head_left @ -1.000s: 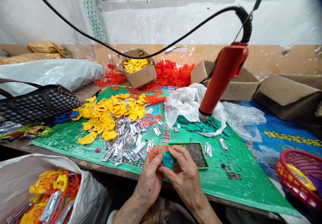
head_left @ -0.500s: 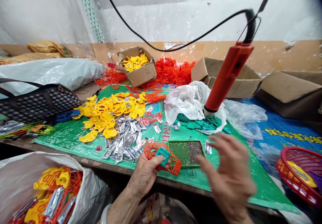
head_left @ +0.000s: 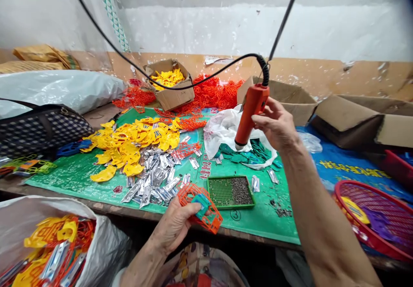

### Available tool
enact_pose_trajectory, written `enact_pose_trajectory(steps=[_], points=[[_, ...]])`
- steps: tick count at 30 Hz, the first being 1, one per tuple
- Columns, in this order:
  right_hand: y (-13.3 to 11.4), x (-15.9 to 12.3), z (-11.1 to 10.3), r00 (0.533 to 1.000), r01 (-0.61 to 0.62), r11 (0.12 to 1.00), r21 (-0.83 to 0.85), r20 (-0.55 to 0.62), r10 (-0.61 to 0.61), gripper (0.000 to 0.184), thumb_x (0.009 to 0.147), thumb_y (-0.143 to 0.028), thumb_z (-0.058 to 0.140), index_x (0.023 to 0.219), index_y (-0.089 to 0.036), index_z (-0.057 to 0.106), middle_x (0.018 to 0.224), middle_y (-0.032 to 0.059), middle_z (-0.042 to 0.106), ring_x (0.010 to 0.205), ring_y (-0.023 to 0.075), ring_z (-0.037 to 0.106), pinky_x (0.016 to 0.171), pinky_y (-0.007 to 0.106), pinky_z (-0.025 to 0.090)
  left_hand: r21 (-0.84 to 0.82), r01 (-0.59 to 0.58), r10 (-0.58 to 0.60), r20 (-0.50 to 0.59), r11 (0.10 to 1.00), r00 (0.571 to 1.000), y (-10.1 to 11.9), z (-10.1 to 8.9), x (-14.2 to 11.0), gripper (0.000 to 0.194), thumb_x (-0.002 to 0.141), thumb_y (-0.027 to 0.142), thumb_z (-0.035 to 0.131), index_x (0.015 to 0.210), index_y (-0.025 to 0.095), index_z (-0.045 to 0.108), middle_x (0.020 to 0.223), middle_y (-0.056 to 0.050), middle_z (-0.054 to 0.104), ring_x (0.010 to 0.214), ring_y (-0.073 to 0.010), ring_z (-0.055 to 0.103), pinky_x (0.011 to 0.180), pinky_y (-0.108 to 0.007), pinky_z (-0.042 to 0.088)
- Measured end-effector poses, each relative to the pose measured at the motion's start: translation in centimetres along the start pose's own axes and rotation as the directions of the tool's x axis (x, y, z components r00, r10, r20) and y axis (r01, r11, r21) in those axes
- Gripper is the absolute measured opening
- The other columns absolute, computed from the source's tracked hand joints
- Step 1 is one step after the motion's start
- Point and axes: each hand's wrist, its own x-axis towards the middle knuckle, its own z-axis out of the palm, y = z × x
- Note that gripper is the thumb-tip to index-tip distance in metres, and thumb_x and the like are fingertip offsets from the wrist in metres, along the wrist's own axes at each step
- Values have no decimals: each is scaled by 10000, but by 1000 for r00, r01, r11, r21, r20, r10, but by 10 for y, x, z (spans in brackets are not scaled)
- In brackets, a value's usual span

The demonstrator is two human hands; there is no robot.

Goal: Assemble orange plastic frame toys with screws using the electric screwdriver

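Observation:
My left hand [head_left: 176,220] pinches an orange plastic frame [head_left: 214,222] together with a small teal plastic piece [head_left: 201,203] lying on it, near the table's front edge. My right hand [head_left: 279,125] is closed around the upper body of a hanging orange electric screwdriver [head_left: 250,112], thumb on its near side. The tool leans with its tip down and left, above teal pieces [head_left: 237,154] by a white plastic bag [head_left: 214,138]. A green perforated tray [head_left: 219,191] of small screws [head_left: 241,189] sits just beyond the held frame.
Yellow plastic parts [head_left: 129,138] and silver wrapped pieces [head_left: 158,173] are heaped left of centre. Orange frames [head_left: 219,92] and cardboard boxes [head_left: 176,97] line the wall. A filled white sack [head_left: 109,239] stands front left; a red basket [head_left: 338,201] is at right.
My right hand has moved up and taken hold of the hanging screwdriver, which now sits further left in view. The left hand still holds the frame and teal piece.

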Motion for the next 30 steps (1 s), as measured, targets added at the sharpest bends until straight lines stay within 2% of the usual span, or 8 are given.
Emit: enact_pose_trajectory(steps=[3, 8, 14, 17, 21, 25, 27, 30], points=[[-5, -6, 23, 999, -25, 999, -34, 28, 26, 505, 560, -207, 771, 1049, -246, 648, 800, -43, 654, 702, 146, 593, 676, 339, 496, 43, 1, -1, -15, 999, 1000, 4, -4, -4, 295, 695, 197, 780, 971, 160, 682, 886, -62, 730, 732, -201, 679, 702, -351, 578], [-8, -30, 69, 991, -2, 999, -52, 134, 9, 494, 549, -279, 798, 997, -244, 595, 902, -25, 644, 827, 180, 605, 751, 368, 511, 59, 19, -18, -10, 998, 1000, 2, -3, -3, 289, 681, 207, 782, 945, 152, 677, 854, -56, 719, 719, -195, 668, 691, -333, 565], [-13, -54, 113, 1000, -27, 999, -36, -12, 26, 312, 586, -207, 655, 875, -209, 536, 780, -29, 583, 682, 146, 560, 652, 352, 506, 68, 12, -11, -24, 998, 1000, -1, -2, -2, 261, 679, 206, 763, 917, 163, 665, 841, -41, 715, 716, -191, 662, 702, -324, 550], [-8, -64, 111, 983, -176, 984, 24, -51, 177, 325, 537, -222, 705, 808, -197, 528, 707, -45, 557, 591, 126, 527, 564, 326, 487, 89, -4, 7, -37, 996, 999, 2, -6, -5, 245, 668, 200, 761, 887, 159, 661, 788, -31, 701, 675, -171, 640, 666, -283, 526], [7, -78, 95, 924, -382, 915, 128, 50, 379, 396, 504, -239, 782, 842, -178, 585, 689, -56, 525, 578, 115, 511, 541, 299, 465, 94, 30, -33, 28, 995, 999, -2, -7, -6, 197, 701, 213, 719, 874, 148, 654, 788, -49, 698, 673, -178, 638, 646, -284, 518], [24, -91, 86, 932, -355, 929, 109, -42, 361, 427, 475, -210, 805, 863, -189, 627, 783, -27, 599, 658, 130, 541, 594, 292, 447, 61, 71, -77, 88, 996, 993, -12, -1, -3, 169, 699, 188, 706, 852, 151, 644, 752, -29, 676, 647, -164, 633, 633, -274, 520], [31, -97, 86, 942, -323, 944, 68, -75, 328, 317, 521, -208, 793, 802, -186, 648, 818, -5, 636, 698, 143, 567, 636, 308, 463, 61, 89, -95, 97, 994, 991, -15, 2, -2, 134, 705, 169, 697, 824, 146, 641, 731, -28, 672, 640, -154, 631, 629, -257, 514], [41, -104, 86, 959, -261, 965, 3, -115, 260, 140, 586, -196, 766, 673, -174, 658, 704, -10, 621, 638, 135, 549, 612, 305, 460, 64, 88, -94, 98, 994, 991, -17, 3, -2, 97, 728, 170, 679, 809, 139, 637, 716, -32, 677, 633, -145, 631, 625, -241, 509]])
